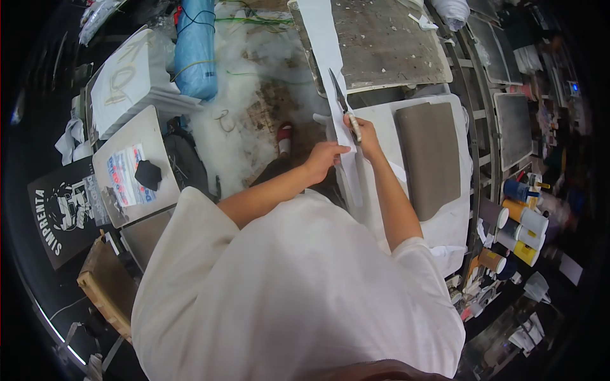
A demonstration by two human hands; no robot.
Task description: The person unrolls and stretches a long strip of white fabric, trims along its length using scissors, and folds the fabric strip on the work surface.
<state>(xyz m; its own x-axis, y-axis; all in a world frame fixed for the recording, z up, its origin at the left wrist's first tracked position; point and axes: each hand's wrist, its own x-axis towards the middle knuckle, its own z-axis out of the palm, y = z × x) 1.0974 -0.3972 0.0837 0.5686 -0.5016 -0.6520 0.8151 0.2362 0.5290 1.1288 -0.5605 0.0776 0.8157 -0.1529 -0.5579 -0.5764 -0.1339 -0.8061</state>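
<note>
A long white strip (pixel 323 38), cloth or paper, runs from the top of the head view down past both hands. My left hand (pixel 324 160) pinches its edge between thumb and fingers. In my right hand (pixel 367 136) is a pair of scissors (pixel 337 87) with dark blades and a pale handle, closed fingers around the handle. The blades point away from me and lie along the strip. Part of the grip is hidden by my right fingers.
A worn grey board (pixel 394 44) lies beyond my hands. To the right, a grey-brown panel (pixel 429 159) rests on a white-covered board, with several ink tubs (pixel 527 219) farther right. At left stand a stack of white sheets (pixel 124 82) and a blue wrapped roll (pixel 196 51).
</note>
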